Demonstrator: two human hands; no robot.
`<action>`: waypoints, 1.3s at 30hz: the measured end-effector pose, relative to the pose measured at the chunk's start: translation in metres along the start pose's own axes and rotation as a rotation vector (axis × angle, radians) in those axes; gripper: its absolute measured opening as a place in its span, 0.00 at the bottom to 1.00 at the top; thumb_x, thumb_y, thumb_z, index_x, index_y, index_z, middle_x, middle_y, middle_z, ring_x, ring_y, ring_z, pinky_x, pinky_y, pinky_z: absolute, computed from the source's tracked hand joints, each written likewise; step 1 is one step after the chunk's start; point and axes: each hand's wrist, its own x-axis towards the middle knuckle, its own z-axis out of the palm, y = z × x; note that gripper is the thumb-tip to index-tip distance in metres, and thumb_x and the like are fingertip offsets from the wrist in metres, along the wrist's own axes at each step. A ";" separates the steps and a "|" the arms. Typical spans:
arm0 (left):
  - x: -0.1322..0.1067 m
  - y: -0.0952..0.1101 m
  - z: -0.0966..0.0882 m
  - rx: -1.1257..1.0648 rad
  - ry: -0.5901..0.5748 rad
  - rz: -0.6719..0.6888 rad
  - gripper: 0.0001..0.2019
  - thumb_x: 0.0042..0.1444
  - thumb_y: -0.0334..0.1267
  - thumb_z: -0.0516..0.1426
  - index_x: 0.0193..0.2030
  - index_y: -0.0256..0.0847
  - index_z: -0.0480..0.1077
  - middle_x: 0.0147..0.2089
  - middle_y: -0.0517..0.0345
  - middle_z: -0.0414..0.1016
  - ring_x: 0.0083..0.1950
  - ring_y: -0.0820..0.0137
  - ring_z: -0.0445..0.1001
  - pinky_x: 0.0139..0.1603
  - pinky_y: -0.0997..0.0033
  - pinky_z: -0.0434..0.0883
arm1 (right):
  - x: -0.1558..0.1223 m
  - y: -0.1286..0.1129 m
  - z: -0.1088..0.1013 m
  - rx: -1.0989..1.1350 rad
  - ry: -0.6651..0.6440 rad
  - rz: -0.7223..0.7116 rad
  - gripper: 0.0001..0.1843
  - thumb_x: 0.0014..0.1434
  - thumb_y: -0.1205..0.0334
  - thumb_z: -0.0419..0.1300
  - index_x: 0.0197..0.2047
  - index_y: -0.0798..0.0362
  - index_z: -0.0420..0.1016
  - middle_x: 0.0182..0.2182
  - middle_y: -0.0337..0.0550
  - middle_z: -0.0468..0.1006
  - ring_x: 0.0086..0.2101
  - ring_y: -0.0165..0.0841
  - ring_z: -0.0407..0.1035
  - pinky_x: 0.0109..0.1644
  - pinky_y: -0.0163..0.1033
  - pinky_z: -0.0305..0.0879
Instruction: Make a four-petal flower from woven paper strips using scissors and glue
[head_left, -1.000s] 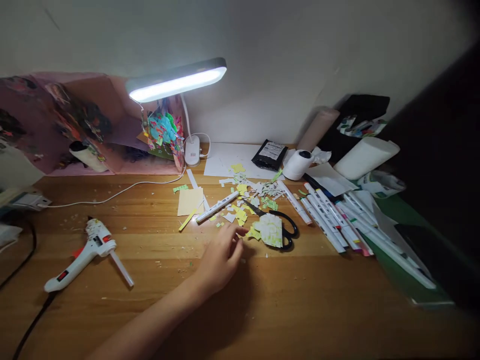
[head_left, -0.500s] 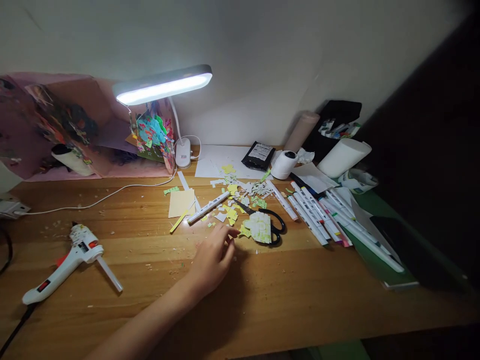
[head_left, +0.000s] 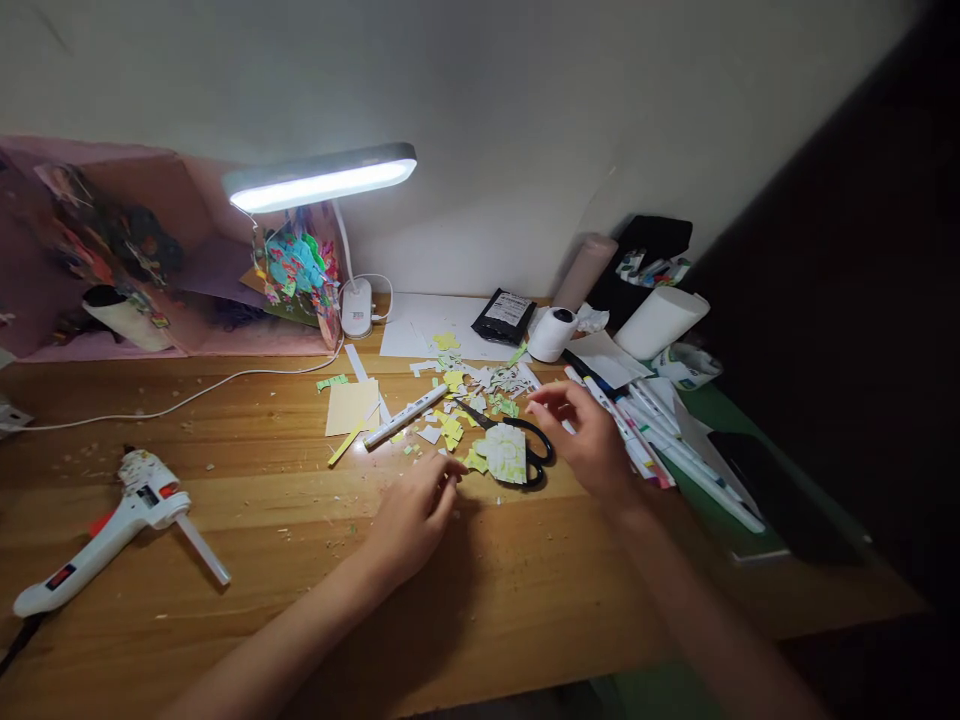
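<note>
My left hand (head_left: 414,512) rests low over the wooden table, fingers loosely bent and a little apart, with nothing visible in them. Its fingertips are just left of a yellow-green patterned paper cut-out (head_left: 504,453). This cut-out lies across black-handled scissors (head_left: 541,432), whose blades point to the upper left. On the other side my right hand (head_left: 589,440) hovers by the scissors' handles, thumb and fingers apart, holding nothing. Behind the hands are scattered paper scraps (head_left: 452,430) and a white marker (head_left: 405,417). My right hand hides part of the marker row.
A glue gun (head_left: 112,535) lies at left with its cord. A lit lamp (head_left: 322,182) stands at the back beside a pink box (head_left: 217,200). Several markers (head_left: 697,455), a white roll (head_left: 660,322), a small white spool (head_left: 553,335) and a black packet (head_left: 504,316) are at back right.
My right hand has come into view from the lower right and is now beside the scissors. My left hand keeps its place near the cut-out. The view has shifted slightly.
</note>
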 end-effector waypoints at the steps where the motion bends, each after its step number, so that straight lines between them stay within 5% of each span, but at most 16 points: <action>1: 0.000 0.000 0.000 0.009 -0.004 0.001 0.09 0.61 0.32 0.46 0.40 0.41 0.66 0.40 0.55 0.72 0.41 0.66 0.71 0.42 0.66 0.66 | 0.002 0.006 0.003 -0.030 -0.031 0.027 0.12 0.60 0.56 0.57 0.44 0.53 0.71 0.39 0.44 0.75 0.35 0.33 0.69 0.39 0.43 0.68; 4: 0.000 0.001 0.000 0.022 -0.005 0.007 0.09 0.61 0.32 0.46 0.39 0.41 0.66 0.40 0.55 0.72 0.40 0.67 0.71 0.42 0.67 0.66 | 0.006 0.025 0.012 -0.088 -0.152 0.093 0.14 0.50 0.52 0.65 0.37 0.52 0.73 0.33 0.41 0.75 0.32 0.34 0.66 0.37 0.42 0.64; 9: 0.001 0.000 0.001 0.029 -0.020 0.009 0.09 0.61 0.31 0.46 0.40 0.41 0.66 0.39 0.55 0.72 0.40 0.67 0.71 0.41 0.67 0.66 | 0.002 0.038 0.019 -0.028 -0.257 0.151 0.23 0.37 0.57 0.72 0.38 0.50 0.74 0.33 0.38 0.73 0.32 0.33 0.65 0.36 0.39 0.61; 15: 0.002 -0.001 0.005 -0.056 -0.006 -0.056 0.09 0.62 0.35 0.47 0.43 0.41 0.66 0.42 0.54 0.72 0.42 0.66 0.70 0.45 0.63 0.67 | -0.001 0.027 0.015 0.190 -0.330 0.264 0.15 0.44 0.59 0.68 0.36 0.53 0.73 0.27 0.37 0.72 0.27 0.31 0.65 0.29 0.37 0.63; 20: 0.002 0.009 0.002 -0.385 0.109 -0.181 0.13 0.60 0.44 0.52 0.47 0.40 0.66 0.50 0.51 0.69 0.48 0.66 0.70 0.46 0.66 0.69 | -0.008 -0.003 0.011 0.454 -0.416 0.290 0.10 0.48 0.56 0.65 0.29 0.52 0.70 0.25 0.35 0.73 0.26 0.30 0.67 0.31 0.36 0.66; 26: -0.008 0.021 -0.006 -0.553 0.129 -0.110 0.07 0.59 0.41 0.54 0.40 0.43 0.71 0.40 0.58 0.73 0.43 0.69 0.70 0.44 0.71 0.67 | -0.026 -0.032 0.023 0.794 -0.394 0.212 0.07 0.48 0.64 0.66 0.29 0.51 0.72 0.25 0.34 0.67 0.27 0.27 0.62 0.31 0.33 0.60; 32: -0.013 0.029 -0.009 -0.389 0.196 0.058 0.03 0.58 0.31 0.56 0.36 0.43 0.71 0.33 0.63 0.72 0.35 0.76 0.69 0.36 0.78 0.66 | -0.038 -0.039 0.026 0.824 -0.237 0.090 0.03 0.54 0.66 0.62 0.34 0.49 0.74 0.29 0.36 0.68 0.32 0.29 0.64 0.37 0.35 0.62; 39: -0.015 0.034 -0.010 -0.337 0.208 0.160 0.05 0.56 0.26 0.56 0.36 0.39 0.70 0.32 0.60 0.73 0.34 0.76 0.70 0.35 0.76 0.67 | -0.046 -0.041 0.023 0.736 -0.205 0.012 0.06 0.54 0.70 0.62 0.33 0.49 0.74 0.28 0.36 0.70 0.30 0.30 0.63 0.34 0.37 0.60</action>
